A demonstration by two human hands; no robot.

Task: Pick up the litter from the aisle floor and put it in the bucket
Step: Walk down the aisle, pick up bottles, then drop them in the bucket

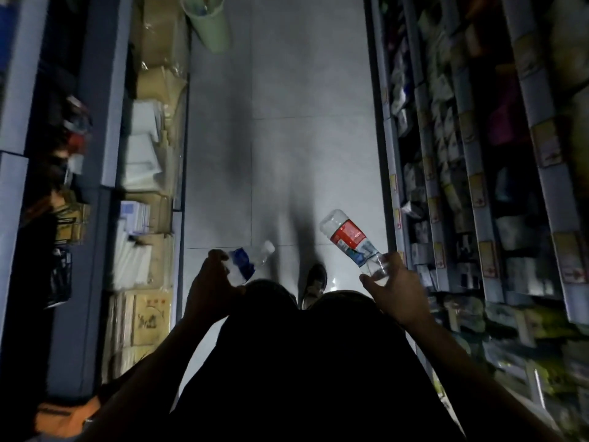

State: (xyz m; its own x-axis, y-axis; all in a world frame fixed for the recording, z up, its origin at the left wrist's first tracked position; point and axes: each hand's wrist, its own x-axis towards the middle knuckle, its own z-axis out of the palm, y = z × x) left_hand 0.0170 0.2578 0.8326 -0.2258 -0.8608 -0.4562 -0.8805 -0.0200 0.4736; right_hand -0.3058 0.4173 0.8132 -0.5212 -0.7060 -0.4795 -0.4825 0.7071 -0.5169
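My left hand [212, 282] grips a small clear plastic bottle with a blue label [247, 263], its white cap pointing up and right. My right hand [393, 285] holds a larger clear bottle with a red label [349, 239] by its neck end, the bottle's base tilted up and to the left. Both bottles are held above the grey tiled aisle floor [287, 122]. A pale green bucket [208, 20] stands far ahead at the top of the view, against the left side of the aisle.
Shelves with cardboard boxes and white packs [146, 173] line the left side. Shelves of packaged goods with price tags [452, 148] line the right. My dark-clad legs and one shoe [315, 282] fill the lower middle. The aisle is dim.
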